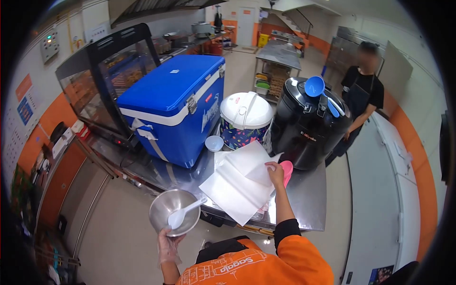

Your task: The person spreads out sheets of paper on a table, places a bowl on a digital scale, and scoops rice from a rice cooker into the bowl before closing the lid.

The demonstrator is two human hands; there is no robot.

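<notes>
My left hand [169, 243], in a clear plastic glove, grips the near rim of a metal mixing bowl [159, 209], holding it in front of the table edge. A white rice paddle [183, 214] rests in the bowl, its handle sticking out over the rim to the right. My right hand [275, 174] is bare and pinches the right corner of a white paper sheet [237, 185] on top of a stack. Just right of that hand is a pink plastic item [287, 171], partly hidden by it. A small light-blue cup [214, 143] stands behind the paper.
On the steel table [311, 202] stand a blue cooler box [175, 114], a floral rice cooker [245, 135] with white lid and a black Miyako cooker [304, 133] topped by a blue ladle [314, 86]. A person [363, 90] stands behind at right, beside white chest freezers [375, 190].
</notes>
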